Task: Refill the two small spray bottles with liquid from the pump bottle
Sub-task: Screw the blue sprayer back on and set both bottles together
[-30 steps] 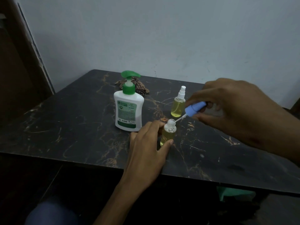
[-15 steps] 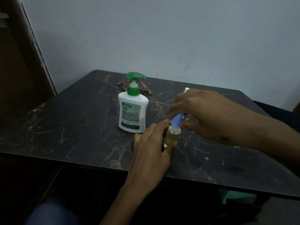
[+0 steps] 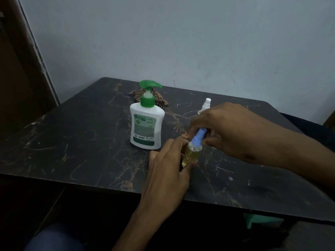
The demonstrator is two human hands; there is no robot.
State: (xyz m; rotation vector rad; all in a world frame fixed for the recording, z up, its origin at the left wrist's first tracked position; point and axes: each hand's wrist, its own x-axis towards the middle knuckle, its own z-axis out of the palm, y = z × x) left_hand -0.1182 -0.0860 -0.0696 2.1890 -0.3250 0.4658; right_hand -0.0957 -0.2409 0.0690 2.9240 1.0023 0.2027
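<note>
Centre frame on the worktop (image 3: pixel 81 142), the near spray bottle (image 3: pixel 192 153) stands full of yellow liquid. Left hand (image 3: pixel 168 169) grips its body; right hand (image 3: pixel 228 129) pinches the blue sprayer cap (image 3: pixel 198 137), seemingly seating it. Behind, the white-capped bottle (image 3: pixel 205 105) looks closed; pump bottle (image 3: pixel 146 124) left of centre. Refilling looks nearly finished.

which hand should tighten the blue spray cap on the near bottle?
Right. The right hand already pinches the blue spray cap seated on the near spray bottle. The left hand grips the bottle body on the table, so it is probably best left steadying.
</note>
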